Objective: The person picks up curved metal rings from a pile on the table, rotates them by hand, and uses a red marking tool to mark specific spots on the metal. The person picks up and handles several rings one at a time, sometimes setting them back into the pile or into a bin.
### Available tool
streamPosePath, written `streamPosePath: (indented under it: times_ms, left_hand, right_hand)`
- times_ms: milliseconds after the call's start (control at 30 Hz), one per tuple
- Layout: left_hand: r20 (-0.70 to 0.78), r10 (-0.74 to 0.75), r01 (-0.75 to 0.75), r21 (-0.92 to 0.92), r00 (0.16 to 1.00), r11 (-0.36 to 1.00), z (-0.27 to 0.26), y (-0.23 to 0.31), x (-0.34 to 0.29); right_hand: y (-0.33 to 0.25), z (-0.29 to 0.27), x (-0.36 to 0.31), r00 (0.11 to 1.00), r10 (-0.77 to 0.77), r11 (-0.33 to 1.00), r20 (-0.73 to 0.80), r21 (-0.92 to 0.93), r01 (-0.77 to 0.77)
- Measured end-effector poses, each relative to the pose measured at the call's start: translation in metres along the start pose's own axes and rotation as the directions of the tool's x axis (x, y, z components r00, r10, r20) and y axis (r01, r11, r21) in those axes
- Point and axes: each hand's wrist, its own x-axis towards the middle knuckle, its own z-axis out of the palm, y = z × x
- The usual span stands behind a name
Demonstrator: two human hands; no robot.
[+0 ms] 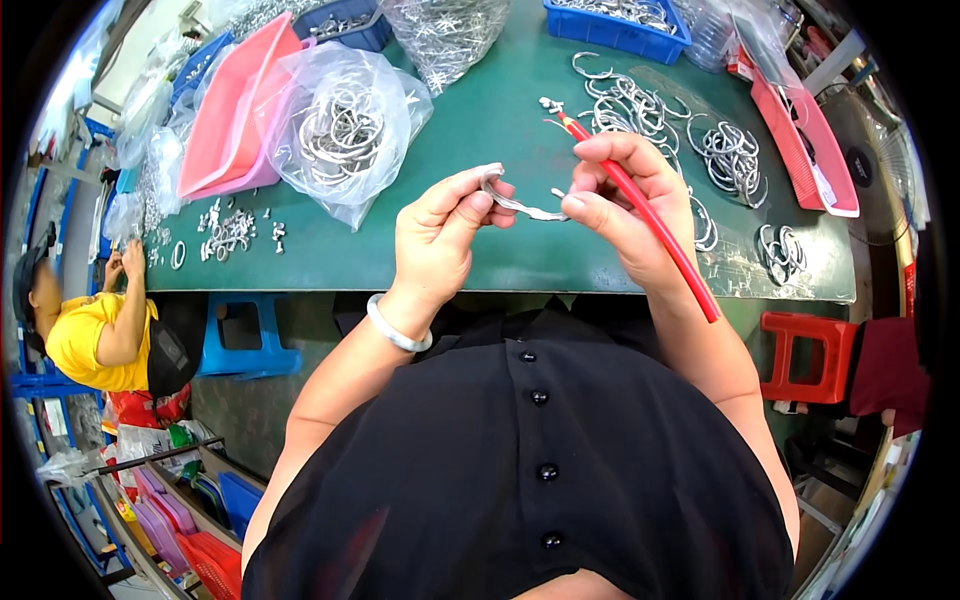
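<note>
Left hand (437, 235): closed in a pinch on one end of a bent metal ring (520, 203), thumb and forefinger over the curl; a pale bangle (396, 328) sits on the wrist.
Right hand (625, 205): closed, fingertips pinching the other end of the same ring, with a red-handled tool (655, 222) tucked along the palm, its metal tip pointing away toward the bench.
Metal ring: held in the air between both hands, above the near edge of the green table (500, 130) (not resting on it).
Handling note: judged from the grip, the work goes best with both pinches kept close to the ring's ends and the tool held clear of the wire, so the piece does not twist or spring out.
Near edge: the table's front edge runs just below the hands; a slip would likely drop the ring into the lap or to the floor.
Open room: bare green surface directly beyond the hands, between the clear bag of rings (345, 130) on the left and the loose ring piles (700, 145) on the right.
Far left: pink trays (232, 110), small scattered fittings (232, 232).
Far back: blue bin (615, 28) of metal parts.
Far right: red tray (812, 145) at the table's end.
Side: another person in a yellow shirt (85, 340) works at the left end.
</note>
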Motion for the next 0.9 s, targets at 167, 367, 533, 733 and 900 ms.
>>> streamPosePath:
  times_ms: [167,367,533,733,900]
  left_hand:
    - [0.095,0.235,-0.251,0.231,0.967,0.94,0.002,0.003,-0.001]
    - [0.314,0.443,-0.538,0.592,0.84,0.6,0.009,0.022,0.0]
    - [0.401,0.473,-0.609,0.64,0.785,0.468,0.017,0.032,0.001]
    - [0.488,0.469,-0.661,0.667,0.736,0.344,0.02,0.035,0.002]
    - [0.481,0.408,-0.626,0.669,0.776,0.402,0.029,0.035,0.003]
  right_hand:
    - [0.002,-0.008,-0.005,1.0,0.0,1.0,-0.013,0.021,0.0]
    - [0.01,-0.021,-0.01,0.998,0.031,0.997,-0.049,0.079,-0.027]
    - [0.019,-0.026,-0.013,0.996,0.029,0.994,-0.081,0.106,-0.02]
    - [0.023,-0.03,-0.015,0.993,0.068,0.989,-0.096,0.137,-0.055]
    - [0.025,-0.033,-0.017,0.992,0.044,0.996,-0.118,0.079,-0.035]
